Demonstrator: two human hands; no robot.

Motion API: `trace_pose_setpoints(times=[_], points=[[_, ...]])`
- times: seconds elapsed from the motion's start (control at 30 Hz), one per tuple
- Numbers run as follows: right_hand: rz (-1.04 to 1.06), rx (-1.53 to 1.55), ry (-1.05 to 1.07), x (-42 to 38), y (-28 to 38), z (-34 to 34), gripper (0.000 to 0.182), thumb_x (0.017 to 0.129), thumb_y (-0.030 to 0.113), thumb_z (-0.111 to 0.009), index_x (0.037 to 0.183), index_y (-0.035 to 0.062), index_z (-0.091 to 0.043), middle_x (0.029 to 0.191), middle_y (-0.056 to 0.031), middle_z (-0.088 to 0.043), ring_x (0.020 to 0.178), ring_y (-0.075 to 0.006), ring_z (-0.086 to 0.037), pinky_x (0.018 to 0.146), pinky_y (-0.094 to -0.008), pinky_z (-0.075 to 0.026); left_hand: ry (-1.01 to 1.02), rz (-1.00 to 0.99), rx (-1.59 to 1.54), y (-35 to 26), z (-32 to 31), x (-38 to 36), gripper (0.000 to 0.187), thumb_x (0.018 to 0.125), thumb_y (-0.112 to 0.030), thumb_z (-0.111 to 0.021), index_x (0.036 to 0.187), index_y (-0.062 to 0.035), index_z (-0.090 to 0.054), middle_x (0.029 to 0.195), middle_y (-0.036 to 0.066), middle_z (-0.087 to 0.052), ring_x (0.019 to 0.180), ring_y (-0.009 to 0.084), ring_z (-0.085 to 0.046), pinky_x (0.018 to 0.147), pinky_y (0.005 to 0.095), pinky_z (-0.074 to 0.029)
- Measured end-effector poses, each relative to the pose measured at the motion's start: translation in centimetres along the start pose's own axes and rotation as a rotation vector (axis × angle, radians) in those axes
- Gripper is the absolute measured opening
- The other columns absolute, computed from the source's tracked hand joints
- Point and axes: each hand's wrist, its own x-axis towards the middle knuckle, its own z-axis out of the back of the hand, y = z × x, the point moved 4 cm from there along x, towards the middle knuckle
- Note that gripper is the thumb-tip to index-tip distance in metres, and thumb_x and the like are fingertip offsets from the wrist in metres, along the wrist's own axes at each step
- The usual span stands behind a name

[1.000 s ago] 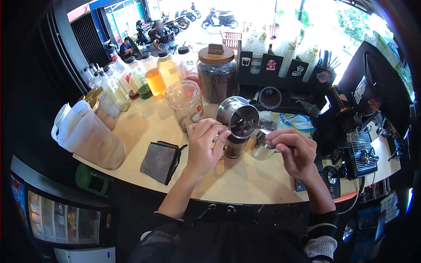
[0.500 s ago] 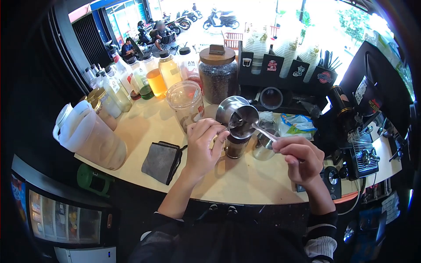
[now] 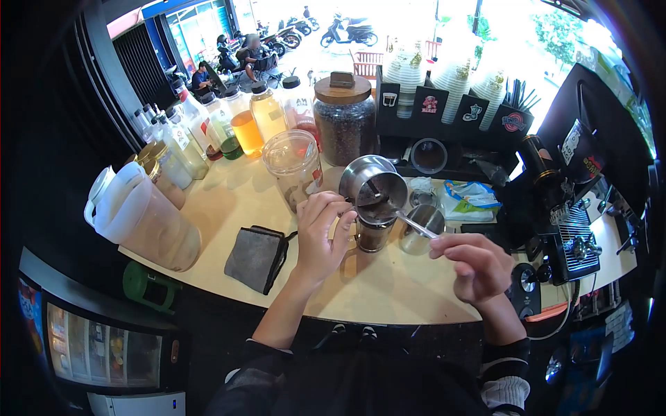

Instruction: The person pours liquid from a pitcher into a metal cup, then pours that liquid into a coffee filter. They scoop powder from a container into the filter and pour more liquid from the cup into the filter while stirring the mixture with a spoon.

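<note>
On a clock centred on the view, with twelve furthest from the person, the desk (image 3: 395,298) spreads across the middle. A black cup holder (image 3: 430,118) stands at half past one, stickers on its front. A frosted pitcher (image 3: 156,225) stands at nine, and a wooden-lidded jar (image 3: 345,128) with dark contents at twelve. A clear tub (image 3: 290,159) stands between ten and eleven. The left hand (image 3: 321,225) lies near the centre, its grip closed on the near left edge of the steel pot. The right hand (image 3: 477,267) is between three and four, its grip pinching a spoon's handle. The steel pot (image 3: 357,177) is at two, tilted with its mouth toward the person, dark matter inside. A folded grey cloth (image 3: 255,260) lies at eight. A metal cup (image 3: 422,239) stands between three and four. A small glass (image 3: 372,239), dark-filled, stands at four beneath the pot; whether they touch cannot be told. The spoon (image 3: 415,223) slants from the right fingers to the pot's rim.
</note>
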Motion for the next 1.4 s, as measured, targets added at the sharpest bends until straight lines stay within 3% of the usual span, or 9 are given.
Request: trace_pose_setpoints(times=[0.17, 0.3, 0.5, 0.7, 0.8, 1.07, 1.23, 1.4], points=[[0.059, -0.122, 0.104, -0.3, -0.6, -1.1, 0.013, 0.084, 0.011, -0.065, 0.088, -0.0004, -0.06, 0.084, -0.0119, -0.068, 0.063, -0.0184, -0.065, 0.053, -0.0243, -0.05, -0.021, -0.004, -0.03, -0.1, -0.4, -0.2, 0.01, 0.082, -0.014, -0.063, 0.083, -0.004, -0.059, 0.085, 0.006, -0.057, 0.087, 0.0234, -0.055, 0.079, 0.0339, -0.035], [0.091, -0.084, 0.004, 0.9, 0.9, 0.4, 0.016, 0.087, 0.015, -0.063, 0.09, -0.0001, -0.058, 0.084, -0.0135, -0.068, 0.069, -0.0223, -0.067, 0.056, -0.0276, -0.053, -0.036, -0.002, -0.041, 0.0, -0.4, -0.2, 0.01, 0.082, -0.013, -0.063, 0.083, -0.0039, -0.059, 0.085, 0.006, -0.057, 0.086, 0.0234, -0.056, 0.078, 0.0335, -0.035], [0.14, -0.092, 0.128, -0.3, 0.0, -1.2, 0.019, 0.083, 0.012, -0.066, 0.09, -0.0013, -0.056, 0.086, -0.0157, -0.066, 0.075, -0.0275, -0.068, 0.06, -0.0321, -0.056, -0.052, -0.008, -0.05, 0.0, -0.5, -0.1, 0.01, 0.082, -0.013, -0.063, 0.083, -0.0037, -0.059, 0.084, 0.006, -0.057, 0.085, 0.023, -0.056, 0.078, 0.0332, -0.034], [0.152, -0.069, 0.067, 0.7, 1.0, 0.4, 0.02, 0.083, 0.012, -0.066, 0.091, -0.0037, -0.056, 0.086, -0.0174, -0.066, 0.072, -0.0267, -0.068, 0.063, -0.0343, -0.058, -0.047, 0.009, -0.054, 0.3, -0.7, -0.1, 0.011, 0.083, -0.014, -0.063, 0.082, -0.0037, -0.06, 0.084, 0.006, -0.057, 0.084, 0.023, -0.055, 0.078, 0.0332, -0.034], [0.181, -0.076, 0.166, 0.7, 1.2, -0.3, 0.021, 0.081, 0.012, -0.067, 0.085, -0.0043, -0.055, 0.084, -0.0196, -0.065, 0.071, -0.0269, -0.067, 0.065, -0.035, -0.058, -0.048, 0.002, -0.055, 0.1, -0.6, 0.0, 0.011, 0.083, -0.014, -0.062, 0.083, -0.0038, -0.06, 0.084, 0.006, -0.057, 0.084, 0.0229, -0.055, 0.078, 0.0332, -0.034], [0.248, -0.108, 0.138, 1.1, 1.3, 0.1, 0.023, 0.079, 0.013, -0.068, 0.081, -0.0043, -0.053, 0.081, -0.0171, -0.063, 0.07, -0.0261, -0.067, 0.068, -0.0342, -0.059, -0.033, 0.011, -0.042, 0.2, -0.8, 0.0, 0.011, 0.084, -0.014, -0.062, 0.082, -0.0035, -0.06, 0.084, 0.006, -0.057, 0.085, 0.0231, -0.055, 0.078, 0.033, -0.034], [0.288, -0.13, 0.239, 0.5, 0.8, -1.4, 0.023, 0.078, 0.013, -0.07, 0.08, -0.0044, -0.055, 0.081, -0.0178, -0.064, 0.069, -0.0262, -0.067, 0.068, -0.0347, -0.059, -0.052, 0.004, -0.068, 0.0, -0.7, 0.1, 0.011, 0.084, -0.013, -0.062, 0.083, -0.0031, -0.059, 0.085, 0.006, -0.057, 0.084, 0.023, -0.055, 0.078, 0.0329, -0.035], [0.324, -0.156, 0.148, 0.6, 0.3, -0.8, 0.024, 0.077, 0.013, -0.07, 0.079, -0.0051, -0.055, 0.084, -0.0183, -0.064, 0.072, -0.0264, -0.067, 0.068, -0.0335, -0.059, -0.042, 0.075, -0.135, 0.5, -0.9, -0.2, 0.011, 0.085, -0.013, -0.061, 0.083, -0.0025, -0.059, 0.085, 0.007, -0.057, 0.083, 0.0231, -0.055, 0.077, 0.0321, -0.035]])
